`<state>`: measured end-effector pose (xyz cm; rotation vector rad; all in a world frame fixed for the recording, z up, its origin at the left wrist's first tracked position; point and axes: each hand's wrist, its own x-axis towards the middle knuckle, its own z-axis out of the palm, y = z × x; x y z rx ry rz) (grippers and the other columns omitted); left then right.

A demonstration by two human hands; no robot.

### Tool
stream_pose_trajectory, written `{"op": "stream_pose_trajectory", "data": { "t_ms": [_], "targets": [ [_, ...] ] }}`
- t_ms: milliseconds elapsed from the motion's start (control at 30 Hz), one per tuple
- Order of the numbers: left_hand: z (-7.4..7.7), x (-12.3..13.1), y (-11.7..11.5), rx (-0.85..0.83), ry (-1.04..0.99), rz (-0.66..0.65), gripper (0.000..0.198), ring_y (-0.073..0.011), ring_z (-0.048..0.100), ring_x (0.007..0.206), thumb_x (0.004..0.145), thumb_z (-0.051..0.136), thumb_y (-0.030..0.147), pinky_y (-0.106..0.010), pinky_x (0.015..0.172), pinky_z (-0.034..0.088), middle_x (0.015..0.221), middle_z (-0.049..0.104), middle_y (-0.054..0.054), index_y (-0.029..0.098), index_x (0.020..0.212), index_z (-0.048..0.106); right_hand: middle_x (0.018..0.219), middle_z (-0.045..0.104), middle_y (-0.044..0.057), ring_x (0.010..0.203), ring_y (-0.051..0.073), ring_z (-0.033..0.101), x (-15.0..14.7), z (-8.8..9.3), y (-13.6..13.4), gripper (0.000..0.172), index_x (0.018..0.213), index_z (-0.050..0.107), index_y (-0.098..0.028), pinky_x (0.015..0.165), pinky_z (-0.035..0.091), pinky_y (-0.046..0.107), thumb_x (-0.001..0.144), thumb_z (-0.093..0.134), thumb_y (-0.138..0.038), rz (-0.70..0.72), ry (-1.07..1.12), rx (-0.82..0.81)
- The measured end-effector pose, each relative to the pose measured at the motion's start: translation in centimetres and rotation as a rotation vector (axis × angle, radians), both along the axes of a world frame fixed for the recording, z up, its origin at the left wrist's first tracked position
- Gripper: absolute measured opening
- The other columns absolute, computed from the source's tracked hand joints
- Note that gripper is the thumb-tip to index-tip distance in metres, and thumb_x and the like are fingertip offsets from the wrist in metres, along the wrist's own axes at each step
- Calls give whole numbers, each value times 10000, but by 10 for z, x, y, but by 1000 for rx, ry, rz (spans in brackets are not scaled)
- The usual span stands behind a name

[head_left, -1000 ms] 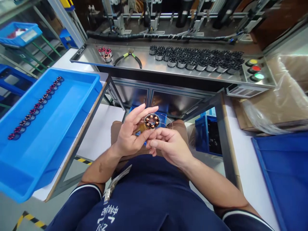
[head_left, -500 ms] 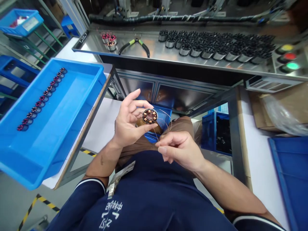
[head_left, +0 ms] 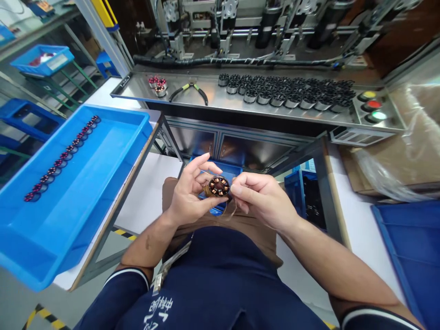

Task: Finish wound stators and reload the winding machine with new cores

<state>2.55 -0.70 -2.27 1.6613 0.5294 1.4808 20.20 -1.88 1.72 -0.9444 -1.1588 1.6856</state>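
Note:
Above my lap, my left hand (head_left: 190, 190) grips a copper-wound motor stator (head_left: 219, 186) between thumb and fingers, its round face with the coils turned up toward me. My right hand (head_left: 261, 195) is close beside the stator's right edge, thumb and forefinger pinched on a thin copper wire (head_left: 233, 208). Loose wire ends trail below the pinch. The exact spot where the fingertips hold the wire is hard to make out.
A blue tray (head_left: 113, 156) at left holds a row of wound stators (head_left: 65, 156). On the metal ledge ahead are cutting pliers (head_left: 190, 89), a few red-wound stators (head_left: 158, 86), many black stator cores (head_left: 271, 94) and push buttons (head_left: 371, 106). Cardboard and a blue bin (head_left: 409, 243) are at right.
My right hand has moved up and nearer to the stator, drawing the wire in close. The view has tilted up, showing more of the machine behind the ledge.

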Motion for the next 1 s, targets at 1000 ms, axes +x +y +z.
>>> {"op": "stream_pose_trajectory", "data": {
  "t_ms": [1000],
  "targets": [
    [-4, -12, -11, -270, -27, -179, 407, -219, 755, 1008, 860, 763, 332, -296, 751, 677, 1287, 706, -82, 290, 1249, 652, 681, 608, 8, 634, 138, 565, -2, -2, -22, 353, 708, 596, -211, 588, 465, 291, 865, 741, -492, -240, -274, 314]
  ]
}}
